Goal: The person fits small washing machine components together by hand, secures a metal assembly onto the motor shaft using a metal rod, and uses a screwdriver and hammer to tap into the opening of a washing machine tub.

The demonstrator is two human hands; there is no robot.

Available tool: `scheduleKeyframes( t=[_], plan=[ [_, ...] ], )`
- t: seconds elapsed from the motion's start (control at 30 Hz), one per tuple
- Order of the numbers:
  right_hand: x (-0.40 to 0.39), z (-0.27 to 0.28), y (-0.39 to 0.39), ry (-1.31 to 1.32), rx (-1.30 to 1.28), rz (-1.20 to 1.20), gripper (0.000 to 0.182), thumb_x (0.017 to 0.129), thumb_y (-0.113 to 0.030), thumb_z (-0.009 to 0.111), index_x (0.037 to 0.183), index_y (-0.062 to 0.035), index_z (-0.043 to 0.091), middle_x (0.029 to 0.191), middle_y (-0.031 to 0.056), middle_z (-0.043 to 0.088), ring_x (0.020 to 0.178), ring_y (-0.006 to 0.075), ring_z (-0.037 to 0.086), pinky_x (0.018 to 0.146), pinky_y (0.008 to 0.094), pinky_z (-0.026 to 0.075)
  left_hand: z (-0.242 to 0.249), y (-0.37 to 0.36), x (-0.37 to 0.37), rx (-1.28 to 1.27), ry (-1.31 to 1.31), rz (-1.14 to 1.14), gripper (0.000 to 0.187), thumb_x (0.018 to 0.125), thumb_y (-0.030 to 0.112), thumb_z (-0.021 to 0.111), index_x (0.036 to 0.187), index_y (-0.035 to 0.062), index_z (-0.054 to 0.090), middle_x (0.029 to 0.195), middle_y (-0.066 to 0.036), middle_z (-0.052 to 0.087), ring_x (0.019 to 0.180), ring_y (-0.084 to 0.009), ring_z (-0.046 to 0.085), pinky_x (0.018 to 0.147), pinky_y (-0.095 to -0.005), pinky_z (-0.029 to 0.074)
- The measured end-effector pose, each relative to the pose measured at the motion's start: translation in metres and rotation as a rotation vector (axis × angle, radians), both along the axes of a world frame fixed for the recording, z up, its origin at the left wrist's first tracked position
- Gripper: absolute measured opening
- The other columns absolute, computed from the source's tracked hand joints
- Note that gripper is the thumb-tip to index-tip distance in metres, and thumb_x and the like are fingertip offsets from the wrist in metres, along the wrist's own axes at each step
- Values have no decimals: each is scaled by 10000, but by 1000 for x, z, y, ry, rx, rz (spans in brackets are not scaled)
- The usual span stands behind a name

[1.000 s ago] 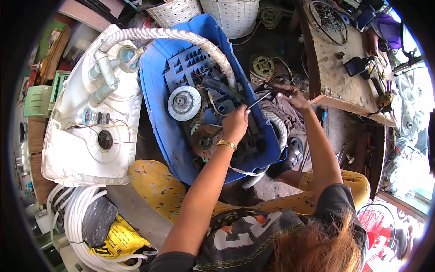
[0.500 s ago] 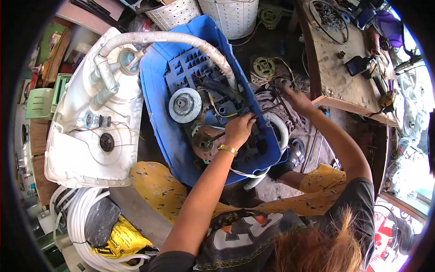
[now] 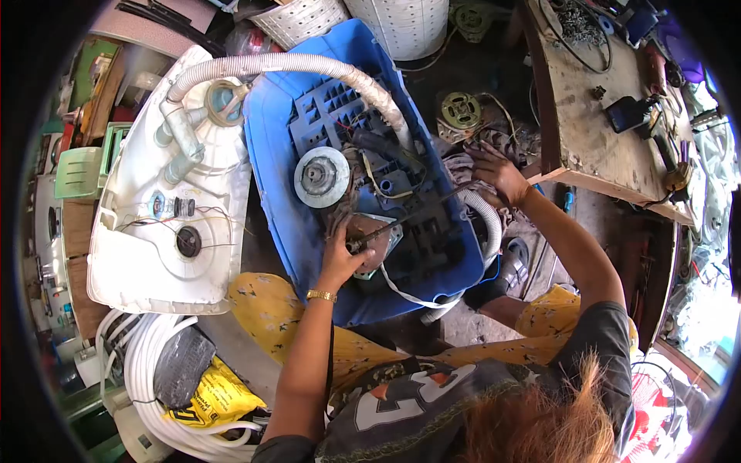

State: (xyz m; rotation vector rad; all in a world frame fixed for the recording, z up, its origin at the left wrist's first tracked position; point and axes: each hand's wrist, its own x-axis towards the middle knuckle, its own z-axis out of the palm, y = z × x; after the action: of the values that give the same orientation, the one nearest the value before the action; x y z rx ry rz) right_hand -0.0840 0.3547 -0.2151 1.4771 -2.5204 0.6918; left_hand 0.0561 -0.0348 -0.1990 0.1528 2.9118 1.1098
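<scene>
Left fingers (image 3: 340, 230) moved onto the rusty disc (image 3: 361, 226), grip unclear; right fingers (image 3: 488, 159) grasp the slim dark rod (image 3: 386, 228).

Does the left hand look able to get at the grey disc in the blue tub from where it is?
Probably yes: the left hand is at the rusty plate, close to the grey disc, and the hose arches clear of its face.

motor (image 3: 376, 251) partly hidden, white basket (image 3: 400, 32) cut off
</scene>
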Motion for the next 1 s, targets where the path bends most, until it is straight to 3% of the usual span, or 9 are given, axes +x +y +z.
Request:
scheduleKeyframes(
  t=[0.07, 0.13, 0.23, 0.37, 0.4, 0.43, 0.7, 0.93, 1.0],
  plan=[
    [-7, -42, -3, -494, -172, -193, 326, 756, -278, 660, 903, 12, 627, 841, 135, 632, 914, 258, 600, 846, 401, 448, -13, 1, -3, 129, -129, 17, 711, 623, 106, 786, 1271, 80, 494, 1391, -143, 422, 1305, -345, 356, 1092, -429, 280],
    [2, -29, -15, -1121, -416, -497, 432, 867, -403, 591, 739, 8, 623, 635, 89, 611, 544, 132, 571, 503, 281, 450, -25, -2, -2, 167, -157, -6, 590, 637, 88, 772, 1188, 80, 561, 1380, -143, 440, 1296, -326, 375, 1086, -406, 295],
    [-19, -25, -18, -1425, -138, -560, 501, 876, -489, 566, 728, -15, 629, 640, 78, 607, 542, 135, 553, 491, 275, 439, -23, -6, -3, 181, -171, -47, 470, 644, 81, 762, 1091, 73, 620, 1375, -138, 455, 1290, -318, 386, 1079, -402, 306],
    [12, -40, -48, -1067, -701, -978, 851, 775, -639, 600, 1203, 91, 507, 1040, 225, 613, 984, 278, 587, 870, 366, 452, -21, -10, -3, 211, -134, -94, 395, 661, 136, 764, 1030, 60, 644, 1385, -105, 458, 1313, -307, 367, 1102, -420, 260],
    [21, -84, -52, -751, -777, -1066, 948, 765, -593, 645, 1336, 101, 340, 1212, 284, 523, 1122, 355, 524, 969, 388, 392, -24, -9, -4, 204, -114, -81, 379, 658, 139, 762, 1011, 60, 645, 1384, -107, 459, 1305, -311, 375, 1096, -424, 267],
    [43, -49, -66, -641, -795, -1127, 941, 786, -487, 672, 1356, 133, 254, 1259, 319, 477, 1185, 386, 481, 996, 397, 367, -29, -8, -4, 197, -94, -65, 363, 656, 141, 760, 991, 61, 647, 1382, -109, 460, 1297, -314, 383, 1090, -428, 273],
    [35, -60, -61, -360, -272, -839, 816, 843, -351, 618, 1237, 224, 193, 1033, 354, 523, 920, 470, 554, 830, 459, 465, -38, -6, -5, 65, 85, -37, 348, 594, 154, 780, 908, 105, 640, 1320, -108, 510, 1222, -322, 454, 1030, -442, 359],
    [-15, -36, -67, -592, 642, -792, 681, 800, -361, 631, 1165, 144, 355, 940, 282, 611, 827, 372, 654, 682, 415, 562, -43, -3, -2, 79, 102, 14, 329, 587, 167, 780, 876, 126, 628, 1305, -83, 527, 1197, -311, 477, 997, -432, 387],
    [-38, -3, -73, -1059, 821, -736, 701, 801, -372, 625, 1220, 121, 354, 990, 245, 602, 848, 323, 653, 626, 426, 571, -46, -3, 1, 90, 125, 13, 321, 598, 177, 784, 875, 129, 629, 1305, -70, 529, 1197, -307, 478, 993, -430, 391]
  ],
)
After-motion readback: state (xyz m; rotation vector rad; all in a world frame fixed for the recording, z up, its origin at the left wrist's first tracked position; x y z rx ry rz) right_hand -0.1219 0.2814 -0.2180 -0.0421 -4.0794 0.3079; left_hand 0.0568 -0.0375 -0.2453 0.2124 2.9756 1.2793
